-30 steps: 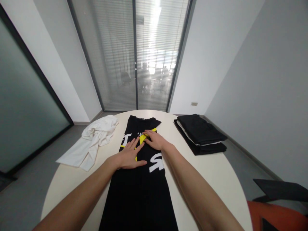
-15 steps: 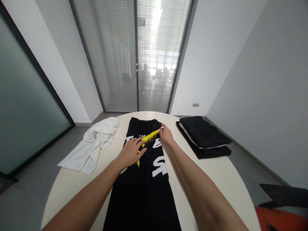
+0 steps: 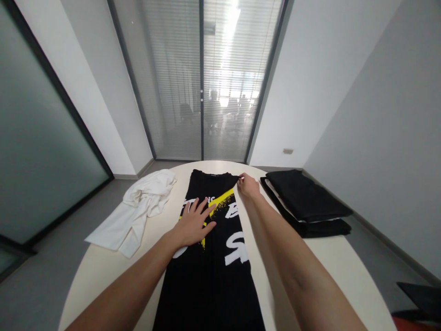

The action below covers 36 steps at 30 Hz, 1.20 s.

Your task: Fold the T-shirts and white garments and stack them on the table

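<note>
A black T-shirt [image 3: 213,280] with white lettering and a yellow print lies lengthwise on the table, its collar at the far end and its sides folded in to a long strip. My left hand [image 3: 195,222] rests flat on the printed chest with the fingers spread. At the far right corner, by the shoulder, my right hand [image 3: 248,185] pinches the shirt's edge and draws it out to the right in a small point. The near end of the shirt runs out of the bottom of the view.
On the left of the round cream table [image 3: 103,280] lies a crumpled white garment [image 3: 138,209]. A stack of folded dark clothes [image 3: 306,200] sits on the right. Part of a chair [image 3: 422,299] shows at the lower right. Glass panels with blinds [image 3: 179,82] stand beyond the table.
My right hand has pulled the pinched shoulder edge outward to the right. My left hand stays on the chest, its fingers more widely spread. The camera view has shifted slightly.
</note>
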Each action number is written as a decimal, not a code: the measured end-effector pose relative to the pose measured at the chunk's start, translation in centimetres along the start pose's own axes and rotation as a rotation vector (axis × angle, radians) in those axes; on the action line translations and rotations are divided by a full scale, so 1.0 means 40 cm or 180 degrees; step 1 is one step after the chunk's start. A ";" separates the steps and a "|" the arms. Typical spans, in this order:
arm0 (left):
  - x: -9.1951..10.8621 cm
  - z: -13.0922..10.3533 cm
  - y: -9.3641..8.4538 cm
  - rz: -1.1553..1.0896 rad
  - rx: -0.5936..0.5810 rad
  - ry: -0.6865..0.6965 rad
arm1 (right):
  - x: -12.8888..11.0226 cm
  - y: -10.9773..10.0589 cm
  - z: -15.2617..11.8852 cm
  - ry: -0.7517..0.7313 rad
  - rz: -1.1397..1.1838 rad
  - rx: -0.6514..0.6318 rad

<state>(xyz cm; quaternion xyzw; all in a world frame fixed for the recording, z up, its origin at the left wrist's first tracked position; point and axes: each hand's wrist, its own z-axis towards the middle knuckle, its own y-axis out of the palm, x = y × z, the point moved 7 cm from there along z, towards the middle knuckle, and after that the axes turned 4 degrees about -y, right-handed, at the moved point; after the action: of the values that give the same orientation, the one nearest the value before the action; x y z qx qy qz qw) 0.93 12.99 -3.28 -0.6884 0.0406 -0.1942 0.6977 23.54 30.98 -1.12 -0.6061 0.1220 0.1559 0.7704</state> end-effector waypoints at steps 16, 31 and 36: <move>0.010 -0.007 -0.015 -0.0060 0.0173 0.0020 | -0.147 0.057 0.013 -0.0776 0.0042 -0.0158; -0.112 -0.016 -0.116 -0.0383 0.1357 -0.1097 | -0.145 -0.018 -0.133 0.0319 -0.0499 -0.0808; -0.187 -0.054 -0.116 -0.0288 0.0745 -0.1847 | -0.110 -0.034 -0.218 0.0062 -0.0452 -0.1733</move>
<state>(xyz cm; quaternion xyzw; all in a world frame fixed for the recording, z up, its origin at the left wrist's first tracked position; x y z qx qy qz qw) -7.67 13.51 -0.44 -0.6312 -0.2135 -0.0239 0.7453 20.02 21.80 -0.30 -0.7992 0.0401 0.1228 0.5870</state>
